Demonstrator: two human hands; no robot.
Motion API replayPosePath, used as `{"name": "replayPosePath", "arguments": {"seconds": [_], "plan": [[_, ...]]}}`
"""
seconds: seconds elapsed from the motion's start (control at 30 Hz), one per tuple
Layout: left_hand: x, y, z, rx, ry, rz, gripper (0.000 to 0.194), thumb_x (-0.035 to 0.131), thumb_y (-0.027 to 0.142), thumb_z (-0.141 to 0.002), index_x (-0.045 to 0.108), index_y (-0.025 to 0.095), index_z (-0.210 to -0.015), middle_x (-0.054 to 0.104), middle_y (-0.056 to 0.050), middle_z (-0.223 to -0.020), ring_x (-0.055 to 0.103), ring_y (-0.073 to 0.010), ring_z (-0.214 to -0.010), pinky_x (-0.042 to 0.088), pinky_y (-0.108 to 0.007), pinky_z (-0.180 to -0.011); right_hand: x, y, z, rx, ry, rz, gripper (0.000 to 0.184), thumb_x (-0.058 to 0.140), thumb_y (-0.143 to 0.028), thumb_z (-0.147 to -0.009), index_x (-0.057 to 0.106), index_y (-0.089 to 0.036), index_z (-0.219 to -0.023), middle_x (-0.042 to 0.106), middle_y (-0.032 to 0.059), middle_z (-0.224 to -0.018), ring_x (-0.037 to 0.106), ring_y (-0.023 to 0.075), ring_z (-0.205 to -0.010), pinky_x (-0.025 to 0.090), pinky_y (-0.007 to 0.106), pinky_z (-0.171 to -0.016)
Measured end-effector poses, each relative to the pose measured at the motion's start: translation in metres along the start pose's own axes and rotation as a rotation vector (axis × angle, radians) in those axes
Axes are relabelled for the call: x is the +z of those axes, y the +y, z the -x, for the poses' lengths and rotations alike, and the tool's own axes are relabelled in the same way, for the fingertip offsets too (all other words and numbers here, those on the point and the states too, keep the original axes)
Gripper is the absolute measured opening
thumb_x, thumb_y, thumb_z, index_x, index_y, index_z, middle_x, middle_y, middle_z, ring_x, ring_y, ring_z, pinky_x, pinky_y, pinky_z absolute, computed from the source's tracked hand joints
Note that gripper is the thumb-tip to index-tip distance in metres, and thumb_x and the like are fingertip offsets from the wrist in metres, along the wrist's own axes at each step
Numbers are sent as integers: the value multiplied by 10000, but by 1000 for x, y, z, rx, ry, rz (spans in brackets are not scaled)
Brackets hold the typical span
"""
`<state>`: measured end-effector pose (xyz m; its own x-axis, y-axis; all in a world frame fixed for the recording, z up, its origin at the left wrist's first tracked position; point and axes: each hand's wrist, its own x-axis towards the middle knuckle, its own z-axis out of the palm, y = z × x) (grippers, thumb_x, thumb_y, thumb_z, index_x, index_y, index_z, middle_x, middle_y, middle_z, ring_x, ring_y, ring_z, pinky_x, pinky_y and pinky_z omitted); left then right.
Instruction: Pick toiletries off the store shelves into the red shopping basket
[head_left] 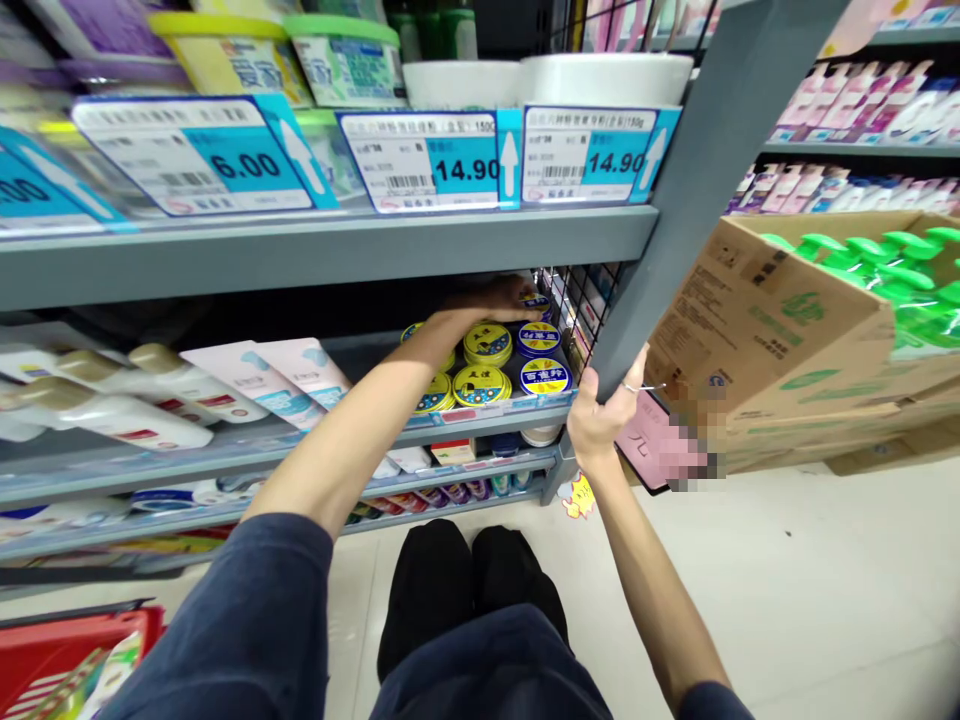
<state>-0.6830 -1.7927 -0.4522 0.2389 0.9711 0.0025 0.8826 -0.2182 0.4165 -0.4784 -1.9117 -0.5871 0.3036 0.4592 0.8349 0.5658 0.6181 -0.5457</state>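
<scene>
My left hand [504, 299] reaches deep into the middle shelf, its fingers closed around a small round blue tin [535, 301] at the back right. In front of that tin stand more blue tins with yellow lids [545, 377]. Stacks of yellow-and-green round tins [482, 385] sit to their left, partly hidden by my forearm. My right hand [600, 418] grips the lower part of the grey shelf post [651, 230], thumb on the near side and fingers around the other edge. A ring shows on one finger.
White bottles [150, 412] and pale tubes [281, 375] lean on the shelf at left. Price tags [442, 160] line the upper shelf edge. A cardboard box [780, 330] with green pump bottles and a pink sign [660, 445] stand right. A red basket [45, 660] is at lower left.
</scene>
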Motion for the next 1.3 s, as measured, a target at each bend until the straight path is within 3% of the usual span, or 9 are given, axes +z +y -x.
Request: {"name": "replayPosePath", "arguments": {"seconds": [0.1, 0.3, 0.47, 0.63, 0.87, 1.07, 1.3], "plan": [[0, -6, -3, 39, -73, -11, 650, 799, 545, -791, 707, 196, -1331, 760, -132, -1389, 687, -311, -1210, 534, -416, -1066, 0, 1, 0, -18, 20, 0, 723, 439, -511, -1128, 264, -187, -1751, 519, 214, -1636, 503, 360, -1567, 424, 652, -1290], [6, -13, -19, 152, -30, 16, 732, 792, 598, -799, 685, 204, -1406, 708, -123, -1490, 671, -318, -1295, 510, -404, -1128, 1, 3, 2, 7, 4, 23, 754, 414, -551, -1126, 232, -178, -1756, 477, 228, -1668, 511, 374, -1560, 427, 660, -1284], [17, -4, -40, 80, -17, -112, 617, 787, 568, -814, 760, 162, -1279, 790, -136, -1303, 727, -341, -1146, 557, -419, -1021, 1, 3, 2, -27, 4, 10, 752, 436, -507, -1130, 203, -178, -1765, 514, 227, -1642, 535, 362, -1543, 469, 623, -1268], [21, 4, -47, 92, -32, -189, 510, 841, 457, -773, 798, 137, -1168, 821, -126, -1161, 735, -332, -1078, 561, -398, -988, 1, 3, 2, -43, 30, 12, 764, 459, -503, -1130, 207, -166, -1768, 524, 231, -1636, 550, 365, -1530, 503, 602, -1246], [17, 6, -46, 71, -60, -213, 527, 803, 473, -805, 796, 141, -1214, 807, -123, -1240, 743, -304, -1114, 576, -351, -951, 0, 1, 0, -83, 57, 12, 741, 490, -456, -1136, 214, -201, -1775, 543, 206, -1634, 563, 351, -1522, 533, 557, -1227], [26, 8, -49, 49, -27, -207, 505, 808, 361, -781, 797, 114, -1222, 817, -152, -1191, 762, -331, -1068, 589, -384, -922, 0, -2, -1, -64, 39, 1, 748, 459, -455, -1143, 152, -234, -1789, 524, 197, -1650, 538, 364, -1542, 518, 598, -1233], [30, 11, -48, 25, -24, -234, 494, 804, 370, -808, 792, 116, -1231, 805, -165, -1217, 754, -332, -1086, 578, -398, -951, -2, -2, 1, -21, 1, 37, 770, 415, -485, -1141, 109, -209, -1791, 510, 219, -1650, 513, 390, -1557, 480, 633, -1257]]}}
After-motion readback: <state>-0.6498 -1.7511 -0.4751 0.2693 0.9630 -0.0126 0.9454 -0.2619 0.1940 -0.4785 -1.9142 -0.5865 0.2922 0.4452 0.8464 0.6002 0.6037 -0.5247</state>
